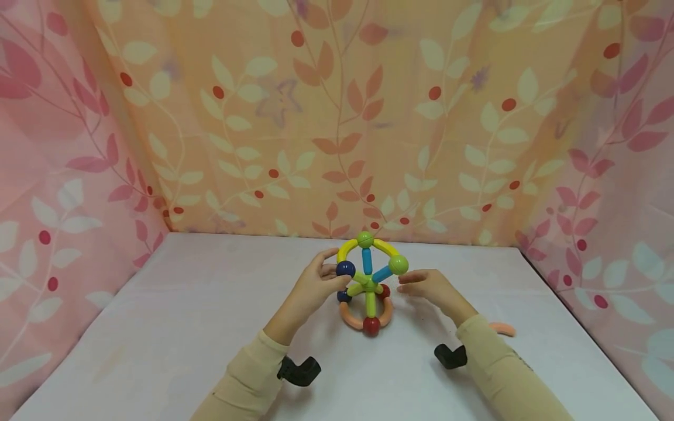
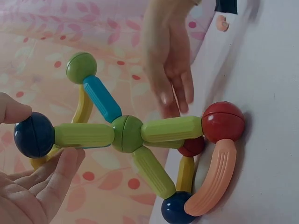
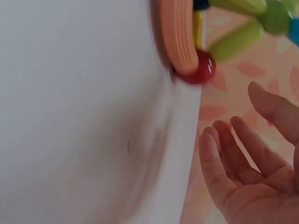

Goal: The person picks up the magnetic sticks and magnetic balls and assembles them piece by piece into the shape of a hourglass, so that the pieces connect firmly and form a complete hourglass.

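A toy frame of colored balls and sticks stands on the table, with a green ball [image 2: 127,134] at its hub and several sticks branching from it. Its low ring has peach curved sticks [image 2: 217,179] and red balls [image 2: 223,122]; yellow curved sticks [image 1: 387,248] and light green balls [image 1: 398,265] form the upper part. With thumb and fingers my left hand [image 1: 314,282] holds the dark blue ball [image 2: 34,135] on the frame's left side. My right hand [image 1: 434,288] hovers just right of the frame, its fingers loosely extended and holding nothing.
A loose peach curved stick [image 1: 502,328] lies on the white table [image 1: 174,327], beyond the right sleeve. Black wrist mounts [image 1: 299,371] jut inward from both forearms. Patterned curtains [image 1: 337,117] stand behind the table and along both sides.
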Tool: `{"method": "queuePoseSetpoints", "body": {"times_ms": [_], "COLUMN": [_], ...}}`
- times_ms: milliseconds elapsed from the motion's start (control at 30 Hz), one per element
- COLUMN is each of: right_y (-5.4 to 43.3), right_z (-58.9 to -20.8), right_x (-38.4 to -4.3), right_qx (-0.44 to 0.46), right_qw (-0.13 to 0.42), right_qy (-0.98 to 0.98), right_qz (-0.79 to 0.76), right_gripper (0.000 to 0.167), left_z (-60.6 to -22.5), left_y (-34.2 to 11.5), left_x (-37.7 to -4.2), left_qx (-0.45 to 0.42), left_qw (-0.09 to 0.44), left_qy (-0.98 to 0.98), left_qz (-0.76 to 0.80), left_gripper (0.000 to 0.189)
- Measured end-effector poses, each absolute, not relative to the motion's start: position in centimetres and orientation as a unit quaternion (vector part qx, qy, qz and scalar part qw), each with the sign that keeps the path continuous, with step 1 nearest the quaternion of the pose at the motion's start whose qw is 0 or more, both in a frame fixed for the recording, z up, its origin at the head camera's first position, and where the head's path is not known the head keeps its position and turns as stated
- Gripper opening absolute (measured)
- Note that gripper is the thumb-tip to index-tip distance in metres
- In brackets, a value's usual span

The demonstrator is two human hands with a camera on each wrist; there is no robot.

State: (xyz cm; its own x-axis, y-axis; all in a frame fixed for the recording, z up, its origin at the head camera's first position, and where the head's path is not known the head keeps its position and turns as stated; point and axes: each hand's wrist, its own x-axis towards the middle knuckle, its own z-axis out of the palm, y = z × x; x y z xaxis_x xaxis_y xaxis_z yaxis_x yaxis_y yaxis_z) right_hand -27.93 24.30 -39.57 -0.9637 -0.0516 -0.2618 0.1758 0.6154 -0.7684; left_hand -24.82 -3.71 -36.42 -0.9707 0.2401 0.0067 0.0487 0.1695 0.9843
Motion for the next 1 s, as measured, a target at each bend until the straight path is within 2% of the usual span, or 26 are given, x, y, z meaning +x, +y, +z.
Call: {"method": "queuePoseSetpoints", "body": {"times_ms": [200,467,1000], "right_y": [31.3,39.1,42.2], "right_z": [-38.2,-38.9,-40.1], "right_x": [-25.7,-23.5,-22.6], "right_qx": [0.037,0.048,0.068], "right_qw": [0.123,0.135,0.188], "right_qy": [0.913,0.920,0.910], "right_qz": [-0.387,-0.364,-0.363], "right_gripper": [0.068,0.065,0.061], "left_z": [-36.8,-36.8,-36.9], "left_y": [-4.2,-4.8,-4.8], "left_x": [-25.4,-25.8,-25.9], "left_qx": [0.095,0.099,0.104], "left_qw": [0.099,0.104,0.108], "left_qy": [0.735,0.722,0.717], "left_qz": [0.664,0.677,0.680], "left_gripper": [0.064,0.058,0.058]}}
